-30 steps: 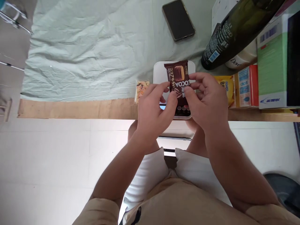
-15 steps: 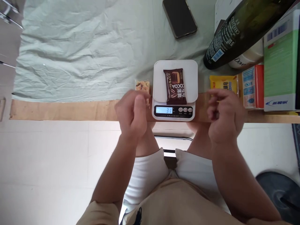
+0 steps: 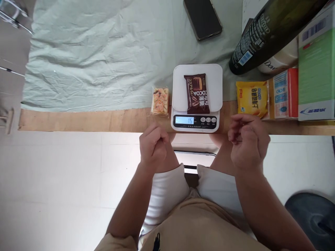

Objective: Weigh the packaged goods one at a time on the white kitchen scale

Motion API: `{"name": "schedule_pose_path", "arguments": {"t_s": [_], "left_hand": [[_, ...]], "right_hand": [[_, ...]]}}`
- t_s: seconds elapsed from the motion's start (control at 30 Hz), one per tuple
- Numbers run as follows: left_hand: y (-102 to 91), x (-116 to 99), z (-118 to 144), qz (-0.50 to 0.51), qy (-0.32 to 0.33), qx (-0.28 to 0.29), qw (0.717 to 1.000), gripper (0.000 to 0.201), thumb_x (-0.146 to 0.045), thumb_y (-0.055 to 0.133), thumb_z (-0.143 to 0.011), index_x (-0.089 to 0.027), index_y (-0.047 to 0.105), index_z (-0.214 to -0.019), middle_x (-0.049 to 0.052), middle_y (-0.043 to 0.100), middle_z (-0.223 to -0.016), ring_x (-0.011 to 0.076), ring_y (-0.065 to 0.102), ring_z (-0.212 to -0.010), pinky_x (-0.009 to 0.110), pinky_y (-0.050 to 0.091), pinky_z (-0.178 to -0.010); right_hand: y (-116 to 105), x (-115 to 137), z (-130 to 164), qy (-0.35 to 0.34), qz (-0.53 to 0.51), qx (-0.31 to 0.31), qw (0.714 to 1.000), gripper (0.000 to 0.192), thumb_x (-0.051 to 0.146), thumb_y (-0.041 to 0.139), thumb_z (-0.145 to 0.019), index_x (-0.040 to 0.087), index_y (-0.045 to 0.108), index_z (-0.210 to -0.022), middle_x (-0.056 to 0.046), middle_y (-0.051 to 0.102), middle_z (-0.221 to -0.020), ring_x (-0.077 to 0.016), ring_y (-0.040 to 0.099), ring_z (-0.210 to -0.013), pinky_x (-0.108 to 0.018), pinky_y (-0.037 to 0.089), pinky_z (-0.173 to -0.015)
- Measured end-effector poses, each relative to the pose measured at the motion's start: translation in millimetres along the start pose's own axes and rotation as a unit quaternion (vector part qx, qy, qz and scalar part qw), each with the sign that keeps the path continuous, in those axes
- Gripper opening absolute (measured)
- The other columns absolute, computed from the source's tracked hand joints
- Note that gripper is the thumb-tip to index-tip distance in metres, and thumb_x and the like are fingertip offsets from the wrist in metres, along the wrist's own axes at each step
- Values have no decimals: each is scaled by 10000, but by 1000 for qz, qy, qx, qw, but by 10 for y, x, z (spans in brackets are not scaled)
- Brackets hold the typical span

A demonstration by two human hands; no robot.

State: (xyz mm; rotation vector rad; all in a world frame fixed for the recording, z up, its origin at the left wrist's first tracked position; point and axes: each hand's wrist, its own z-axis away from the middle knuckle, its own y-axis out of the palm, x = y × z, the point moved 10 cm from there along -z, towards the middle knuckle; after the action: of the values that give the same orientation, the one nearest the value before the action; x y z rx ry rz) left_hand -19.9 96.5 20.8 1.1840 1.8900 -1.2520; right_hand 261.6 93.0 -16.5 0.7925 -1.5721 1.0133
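A brown cocoa snack packet lies flat on a white kitchen scale at the table's near edge; the scale's display is lit. My left hand hangs below the table edge, fingers curled, holding nothing. My right hand hovers just in front of the edge, right of the scale, fingers loosely curled and empty. A small clear cookie packet lies left of the scale, a yellow snack packet to its right.
A black phone lies farther back on the pale green cloth. A dark bottle, a white Dove container and cartons crowd the right side. The wooden table edge runs across; white floor below.
Both hands let go of the cocoa packet on the scale and drew back toward me, off the table. The display reading changed.
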Motion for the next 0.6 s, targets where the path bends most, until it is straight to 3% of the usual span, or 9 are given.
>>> {"name": "schedule_pose_path", "arguments": {"t_s": [0.1,0.17,0.23,0.33,0.43,0.5,0.6], "left_hand": [[73,-53,-61,1,-3,29,1000,465,-283,406,-1155,-258,469,-695,-11,463,-590,169,504,-522,380,461,-537],[89,-75,-124,-43,-14,16,999,439,-298,384,-1148,-267,527,-734,8,550,-654,203,585,-625,441,554,-687],[138,-118,-218,-87,-23,9,996,410,-401,377,-1165,-271,639,-879,47,705,-842,255,688,-846,495,596,-873],[280,-171,-388,-123,-38,23,991,552,-619,296,-1175,-245,702,-1190,115,801,-1222,326,698,-1291,545,550,-1163],[439,-141,-516,-147,-68,55,985,702,-700,182,-1164,-235,677,-1341,128,763,-1444,341,528,-1621,585,330,-1409],[523,-92,-559,-145,-81,75,983,734,-716,154,-1158,-242,668,-1382,122,736,-1518,341,468,-1690,605,227,-1459],[594,-44,-576,-124,-80,84,985,746,-734,164,-1151,-244,676,-1381,125,752,-1489,346,477,-1691,613,189,-1474]], "right_hand": [[20,65,-7,-27,51,10,998,322,357,496,-969,219,774,-1054,-32,683,-847,-147,598,-675,-285,443,-561],[29,137,-42,-54,81,7,995,332,370,507,-956,215,788,-1040,-48,736,-915,-188,677,-815,-361,568,-718],[72,271,-97,-101,110,2,989,322,374,528,-939,229,801,-1030,-55,780,-1002,-221,710,-963,-443,608,-919],[303,514,-160,-197,200,33,959,353,356,506,-968,262,787,-1161,-60,812,-1202,-267,694,-1257,-533,547,-1182],[567,588,-210,-222,267,80,934,427,287,488,-957,283,722,-1314,-67,772,-1422,-331,562,-1540,-675,390,-1355],[684,572,-235,-205,281,109,931,501,236,488,-915,293,688,-1371,-73,741,-1500,-372,490,-1630,-744,327,-1379],[765,516,-256,-160,292,142,932,582,197,489,-876,293,661,-1424,-79,724,-1541,-403,422,-1706,-768,325,-1386]]}}
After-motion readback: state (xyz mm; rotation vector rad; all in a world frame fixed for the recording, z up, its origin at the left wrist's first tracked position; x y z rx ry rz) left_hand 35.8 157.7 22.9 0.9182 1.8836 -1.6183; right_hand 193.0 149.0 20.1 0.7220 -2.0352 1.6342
